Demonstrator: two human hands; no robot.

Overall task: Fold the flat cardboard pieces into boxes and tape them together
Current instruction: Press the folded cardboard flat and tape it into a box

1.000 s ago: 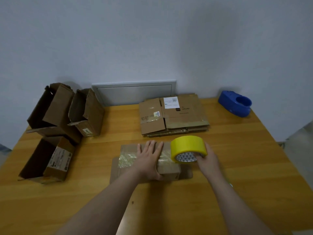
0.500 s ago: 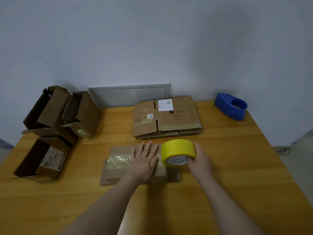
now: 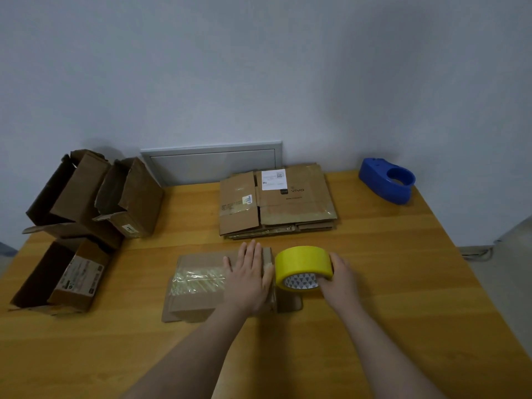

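Cardboard box: one, mid-table. Left hand lies flat on its top, fingers straight. Right hand grips one yellow tape roll at the box's right end. Three open boxes at left; one flat stack behind; one blue dispenser back right.

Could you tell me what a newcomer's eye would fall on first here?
The bright yellow tape roll, gripped by the right hand at centre, stands out first. Beside it the left hand presses flat on a cardboard box; a blue tape dispenser sits at the back right.
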